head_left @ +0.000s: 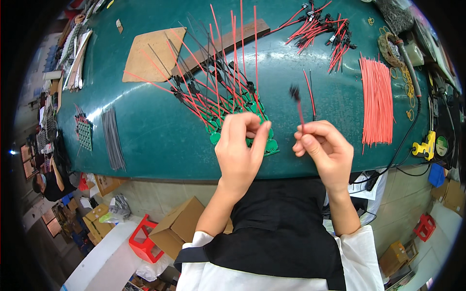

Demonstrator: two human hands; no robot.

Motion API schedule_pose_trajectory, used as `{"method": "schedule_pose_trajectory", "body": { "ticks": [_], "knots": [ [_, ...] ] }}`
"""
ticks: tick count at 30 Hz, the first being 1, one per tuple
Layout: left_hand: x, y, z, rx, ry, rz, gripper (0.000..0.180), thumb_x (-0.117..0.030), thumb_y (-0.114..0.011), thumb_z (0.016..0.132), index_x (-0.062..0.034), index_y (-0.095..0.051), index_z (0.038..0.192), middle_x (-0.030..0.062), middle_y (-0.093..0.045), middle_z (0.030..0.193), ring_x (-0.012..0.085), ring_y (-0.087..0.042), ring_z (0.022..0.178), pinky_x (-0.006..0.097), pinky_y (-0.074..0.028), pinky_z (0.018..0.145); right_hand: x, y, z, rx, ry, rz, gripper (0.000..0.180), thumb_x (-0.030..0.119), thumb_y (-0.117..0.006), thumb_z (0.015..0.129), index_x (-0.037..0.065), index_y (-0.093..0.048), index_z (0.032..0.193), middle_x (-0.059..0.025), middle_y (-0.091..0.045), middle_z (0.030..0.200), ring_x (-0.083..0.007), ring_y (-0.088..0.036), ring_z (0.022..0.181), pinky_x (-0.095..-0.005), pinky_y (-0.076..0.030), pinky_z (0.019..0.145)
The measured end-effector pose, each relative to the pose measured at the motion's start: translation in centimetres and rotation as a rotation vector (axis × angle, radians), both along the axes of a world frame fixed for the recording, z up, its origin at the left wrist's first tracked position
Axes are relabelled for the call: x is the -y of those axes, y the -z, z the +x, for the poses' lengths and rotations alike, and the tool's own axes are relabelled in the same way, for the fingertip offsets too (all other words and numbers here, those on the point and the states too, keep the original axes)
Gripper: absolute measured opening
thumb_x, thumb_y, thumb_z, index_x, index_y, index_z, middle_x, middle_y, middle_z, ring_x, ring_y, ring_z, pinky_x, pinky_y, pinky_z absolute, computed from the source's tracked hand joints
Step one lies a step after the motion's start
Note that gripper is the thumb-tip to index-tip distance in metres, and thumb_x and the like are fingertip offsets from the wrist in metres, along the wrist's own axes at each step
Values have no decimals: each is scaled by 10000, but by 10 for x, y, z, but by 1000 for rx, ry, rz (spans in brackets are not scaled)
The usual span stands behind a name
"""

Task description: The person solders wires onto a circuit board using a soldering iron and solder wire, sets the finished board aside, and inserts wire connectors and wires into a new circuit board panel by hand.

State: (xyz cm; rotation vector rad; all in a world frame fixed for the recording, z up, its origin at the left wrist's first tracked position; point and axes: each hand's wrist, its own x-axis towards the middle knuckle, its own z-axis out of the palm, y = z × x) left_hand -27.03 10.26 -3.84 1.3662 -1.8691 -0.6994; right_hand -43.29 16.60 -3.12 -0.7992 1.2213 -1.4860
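Note:
My right hand (326,150) pinches a short red wire lead between thumb and fingers. The lead's black connector (294,93) points upward and is blurred by motion. To the left, my left hand (239,150) is held over the near edge of a panel of green circuit boards (274,145). Its fingers are curled and the thumb tip is close to them; whatever lies between them is hidden. Red and black wires (217,77) with black connectors rise from the boards and fan out. Just beyond my right hand, another red-and-black wire lead (310,92) lies on the table.
A dark bar (228,43) and a brown board (150,56) lie behind the panel. Connector leads (315,29) are heaped at the back. Red wires (376,102) are bundled at right, near a yellow tool (425,146). Grey wires (113,138) and another circuit panel (84,132) lie left.

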Motion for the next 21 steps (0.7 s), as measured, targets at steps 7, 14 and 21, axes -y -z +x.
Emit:
{"method": "schedule_pose_trajectory", "body": {
  "ticks": [7,14,21],
  "knots": [
    [-22,-13,10,-498,133,340,263,41,-734,831,47,-599,1057,105,-642,997,158,-661,895,270,-554,806,13,12,22,-1006,55,-528,243,-28,-728,699,10,-691,937,-90,-647,874,-234,-647,726,-322,-536,622],
    [-4,-2,27,-466,-40,205,107,43,-693,845,40,-655,944,92,-657,940,143,-668,796,260,-545,726,21,-7,-7,-1258,115,29,222,149,-740,819,33,-624,968,-111,-582,896,-290,-599,833,-398,-498,706],
    [-2,5,28,-369,-37,134,134,45,-695,827,25,-656,954,79,-665,907,135,-668,762,259,-544,696,16,-1,-23,-1367,78,193,248,178,-742,833,34,-597,973,-105,-549,936,-289,-584,868,-401,-489,725]
  ]
}}
